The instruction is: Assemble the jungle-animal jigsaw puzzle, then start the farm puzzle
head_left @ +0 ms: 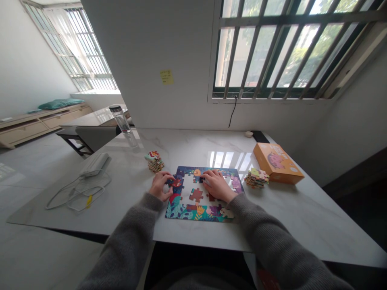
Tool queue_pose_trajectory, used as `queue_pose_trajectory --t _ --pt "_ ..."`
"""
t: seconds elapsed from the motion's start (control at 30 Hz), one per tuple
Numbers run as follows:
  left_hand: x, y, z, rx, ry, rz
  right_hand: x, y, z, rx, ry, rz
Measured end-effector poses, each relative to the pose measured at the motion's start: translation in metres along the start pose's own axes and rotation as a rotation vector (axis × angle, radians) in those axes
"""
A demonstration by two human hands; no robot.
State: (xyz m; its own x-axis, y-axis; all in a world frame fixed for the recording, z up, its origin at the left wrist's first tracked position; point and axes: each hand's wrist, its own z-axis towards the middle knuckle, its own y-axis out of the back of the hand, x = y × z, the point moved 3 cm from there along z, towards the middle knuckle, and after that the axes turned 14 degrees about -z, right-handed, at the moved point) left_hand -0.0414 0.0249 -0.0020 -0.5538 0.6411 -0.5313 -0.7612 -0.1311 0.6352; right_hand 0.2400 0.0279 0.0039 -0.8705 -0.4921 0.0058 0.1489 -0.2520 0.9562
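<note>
A partly filled jigsaw puzzle (175, 212) lies flat on the white table, its colourful border joined around a pale middle. My left hand (160, 186) rests at its left edge, thumb and fingers apart, with nothing seen between them. Over the upper middle, my right hand (218, 185) has its fingertips closed on a dark puzzle piece, mostly covered by the fingers. A loose reddish-brown piece (196, 195) lies inside the border; another one shows partly under my right hand. Stacks of pieces stand on both sides, a left stack (155, 162) and a right stack (256, 178).
An orange puzzle box (276, 163) lies at the right, behind the right stack. A glass bottle (121, 121) stands at the far left. A grey-white device (96, 164) with a looped white cable (75, 208) lies at the left. A dark flat object (260, 137) is by the wall.
</note>
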Motion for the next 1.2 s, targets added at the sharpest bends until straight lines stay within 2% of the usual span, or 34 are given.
queue_pose_trajectory --t 0.2,0.43,0.53,0.67,0.83,1.03,1.2 --pt "-0.025 -0.024 0.019 0.164 -0.058 -0.056 0.0 0.001 0.0 0.007 -0.002 0.002" --pt "-0.026 -0.037 0.054 0.261 -0.06 -0.087 0.0 -0.001 0.0 -0.003 -0.006 -0.006" --pt "-0.023 -0.044 0.059 0.259 -0.034 -0.089 0.0 -0.001 0.0 -0.011 -0.004 -0.002" --pt "-0.016 -0.052 0.055 0.287 0.004 -0.075 0.0 0.0 0.0 -0.01 -0.005 -0.003" --pt "-0.008 -0.051 0.05 0.24 0.004 -0.055 0.0 0.0 0.0 -0.003 -0.005 -0.005" --pt "-0.009 -0.053 0.05 0.25 0.0 -0.054 -0.001 -0.001 0.001 0.002 -0.007 -0.008" --pt "-0.013 -0.051 0.05 0.172 -0.043 -0.128 -0.001 0.0 0.0 0.002 -0.004 -0.007"
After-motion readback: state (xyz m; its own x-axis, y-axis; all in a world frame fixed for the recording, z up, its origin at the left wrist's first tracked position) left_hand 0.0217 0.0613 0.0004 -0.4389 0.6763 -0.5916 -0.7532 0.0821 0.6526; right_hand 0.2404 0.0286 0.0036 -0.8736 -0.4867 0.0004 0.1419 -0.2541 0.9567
